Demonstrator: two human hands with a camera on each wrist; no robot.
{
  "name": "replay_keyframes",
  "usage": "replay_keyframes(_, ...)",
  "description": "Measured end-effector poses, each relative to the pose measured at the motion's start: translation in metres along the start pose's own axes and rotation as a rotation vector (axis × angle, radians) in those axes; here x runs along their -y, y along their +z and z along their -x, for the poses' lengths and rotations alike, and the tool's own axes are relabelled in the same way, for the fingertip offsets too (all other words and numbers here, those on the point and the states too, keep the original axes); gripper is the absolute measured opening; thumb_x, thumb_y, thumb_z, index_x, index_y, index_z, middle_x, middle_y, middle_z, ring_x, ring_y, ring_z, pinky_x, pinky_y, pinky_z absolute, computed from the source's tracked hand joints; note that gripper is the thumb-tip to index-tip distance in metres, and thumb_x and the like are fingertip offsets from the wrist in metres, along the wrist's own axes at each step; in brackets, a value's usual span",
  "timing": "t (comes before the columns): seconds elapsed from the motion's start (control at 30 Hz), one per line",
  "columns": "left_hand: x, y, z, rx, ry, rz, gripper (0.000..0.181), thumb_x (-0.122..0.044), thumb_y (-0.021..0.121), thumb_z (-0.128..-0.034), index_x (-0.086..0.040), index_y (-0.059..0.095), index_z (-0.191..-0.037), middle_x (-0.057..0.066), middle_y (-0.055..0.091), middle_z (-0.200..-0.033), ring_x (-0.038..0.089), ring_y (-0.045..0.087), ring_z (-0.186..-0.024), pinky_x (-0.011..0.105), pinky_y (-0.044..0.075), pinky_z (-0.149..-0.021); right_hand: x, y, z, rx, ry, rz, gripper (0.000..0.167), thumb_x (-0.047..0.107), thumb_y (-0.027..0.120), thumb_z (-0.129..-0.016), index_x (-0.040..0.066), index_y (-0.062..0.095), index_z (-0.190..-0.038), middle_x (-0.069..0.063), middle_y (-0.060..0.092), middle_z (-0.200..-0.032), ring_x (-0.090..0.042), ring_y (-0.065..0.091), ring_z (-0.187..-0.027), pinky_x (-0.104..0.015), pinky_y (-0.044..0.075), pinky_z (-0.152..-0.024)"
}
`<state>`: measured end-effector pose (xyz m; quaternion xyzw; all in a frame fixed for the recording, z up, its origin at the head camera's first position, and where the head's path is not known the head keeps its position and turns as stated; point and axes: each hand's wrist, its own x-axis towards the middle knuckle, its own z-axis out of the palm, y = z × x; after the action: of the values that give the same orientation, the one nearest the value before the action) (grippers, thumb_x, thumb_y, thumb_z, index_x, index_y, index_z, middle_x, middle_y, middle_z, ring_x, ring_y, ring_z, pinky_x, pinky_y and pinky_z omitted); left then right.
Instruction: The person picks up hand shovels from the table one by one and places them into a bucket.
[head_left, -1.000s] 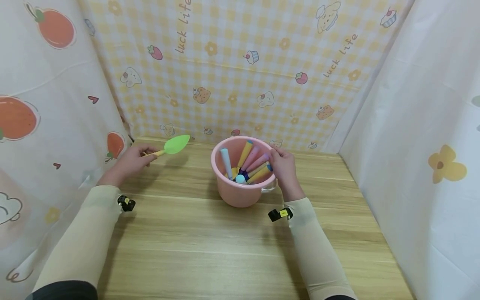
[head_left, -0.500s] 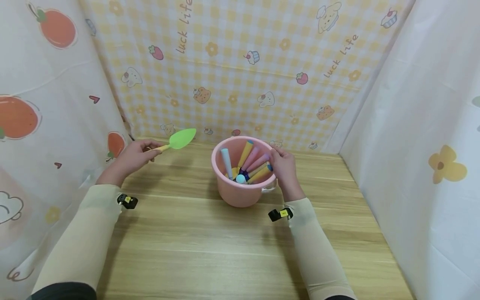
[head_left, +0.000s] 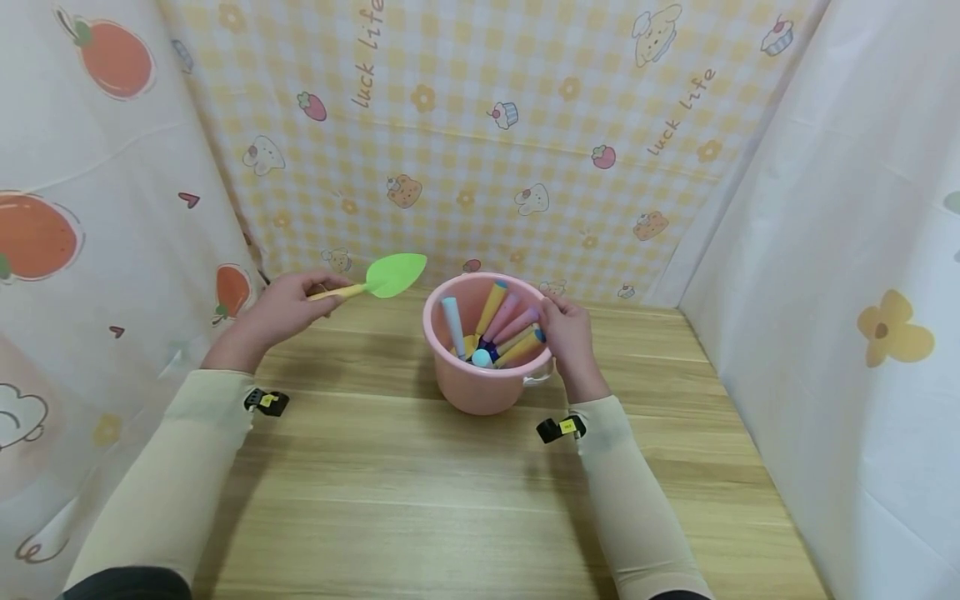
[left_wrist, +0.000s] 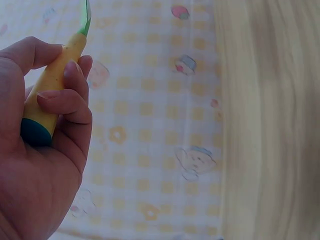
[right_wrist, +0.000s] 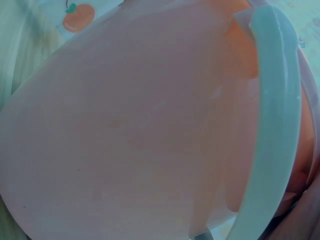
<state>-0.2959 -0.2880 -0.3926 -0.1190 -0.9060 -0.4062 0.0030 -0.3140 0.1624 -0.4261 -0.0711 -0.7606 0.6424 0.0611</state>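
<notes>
My left hand [head_left: 294, 310] grips a toy trowel by its yellow handle [left_wrist: 52, 82], which ends in a dark green cap. The trowel's green leaf-shaped blade [head_left: 396, 275] points right, raised above the table and just left of the bucket. A pink bucket [head_left: 480, 392] stands upright, with several tools inside whose handles [head_left: 491, 308] are yellow, pink and light blue; their lower ends are mostly hidden. With thumb and fingers, my right hand [head_left: 567, 333] pinches the bucket's right rim. The bucket's white handle [right_wrist: 275, 115] hangs down at its side, large in the right wrist view.
The wooden table [head_left: 405, 492] runs up to a yellow checked cloth [head_left: 465, 150] at the back. White printed cloths hang on the left [head_left: 112, 217] and on the right [head_left: 817, 275]. Small black cameras sit on both sleeves.
My left hand has carried the trowel to the right and slightly up, nearer the bucket. My right hand and the bucket stay where they were.
</notes>
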Motion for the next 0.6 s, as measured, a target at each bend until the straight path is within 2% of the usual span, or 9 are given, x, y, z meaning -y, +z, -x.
replay_keyframes(0.13, -0.015, 0.003, 0.0, 0.01, 0.022, -0.025, 0.033, -0.033, 0.068, -0.1114, -0.018, 0.075, -0.14, 0.011, 0.077, -0.115, 0.026, 0.065, -0.086, 0.036, 0.052, -0.061, 0.0, 0.0, 0.0, -0.001, -0.008, 0.01, 0.039, 0.029, 0.06, -0.114, 0.01, 0.075, -0.144, -0.011, 0.072, -0.105, -0.014, 0.064, -0.083, -0.02, 0.055, -0.064)
replay_keyframes(0.27, -0.025, 0.007, 0.0, 0.025, 0.048, 0.012, 0.031, -0.027, 0.069, -0.1099, -0.015, 0.075, -0.138, 0.012, 0.074, -0.11, 0.026, 0.06, -0.08, 0.033, 0.05, -0.059, 0.001, 0.0, 0.001, 0.002, -0.004, 0.007, 0.038, 0.029, 0.06, -0.114, 0.011, 0.075, -0.144, -0.01, 0.072, -0.103, -0.014, 0.064, -0.083, -0.02, 0.055, -0.064)
replay_keyframes(0.43, -0.033, 0.01, 0.0, 0.029, 0.08, 0.041, 0.028, -0.019, 0.071, -0.1079, -0.014, 0.077, -0.134, 0.012, 0.072, -0.106, 0.025, 0.056, -0.076, 0.031, 0.049, -0.058, 0.0, 0.001, 0.0, 0.001, 0.002, 0.002, 0.038, 0.03, 0.061, -0.114, 0.012, 0.076, -0.143, -0.009, 0.071, -0.101, -0.013, 0.064, -0.082, -0.02, 0.055, -0.063)
replay_keyframes(0.6, -0.041, 0.014, -0.001, 0.033, 0.105, 0.04, 0.026, -0.02, 0.074, -0.1069, -0.014, 0.079, -0.131, 0.011, 0.075, -0.108, 0.026, 0.057, -0.076, 0.032, 0.05, -0.06, -0.001, 0.001, -0.001, -0.003, 0.003, 0.005, 0.038, 0.03, 0.061, -0.113, 0.012, 0.075, -0.144, -0.009, 0.07, -0.103, -0.013, 0.063, -0.081, -0.02, 0.054, -0.062)
